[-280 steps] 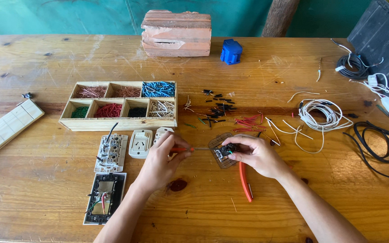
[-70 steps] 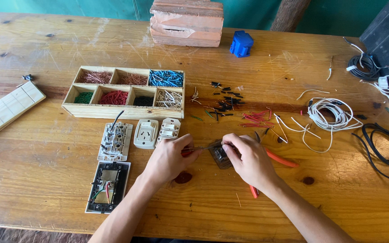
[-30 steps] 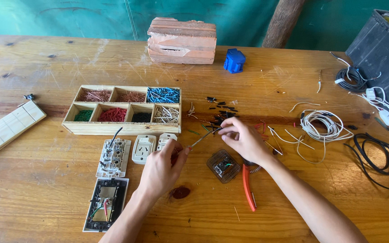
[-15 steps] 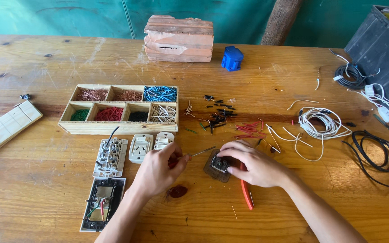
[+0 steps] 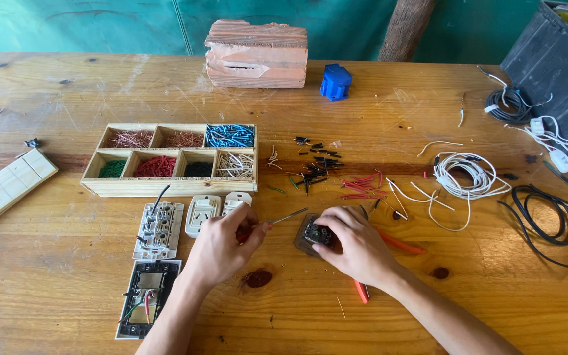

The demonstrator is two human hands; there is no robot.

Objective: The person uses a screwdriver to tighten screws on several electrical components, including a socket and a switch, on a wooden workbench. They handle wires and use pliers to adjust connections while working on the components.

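Gripping a red-handled screwdriver (image 5: 267,224) in the closed left hand (image 5: 221,244), shaft angling toward the small dark socket module (image 5: 315,234) lying on the wooden table (image 5: 67,296). Pinning that module with the right hand (image 5: 356,246), fingers curled around it. Likely best keeping the tip seated squarely and the module flat while turning. Lying under the right wrist, orange-handled pliers (image 5: 389,253); farther off, the compartmented wire box (image 5: 172,158), then the brick (image 5: 256,54).
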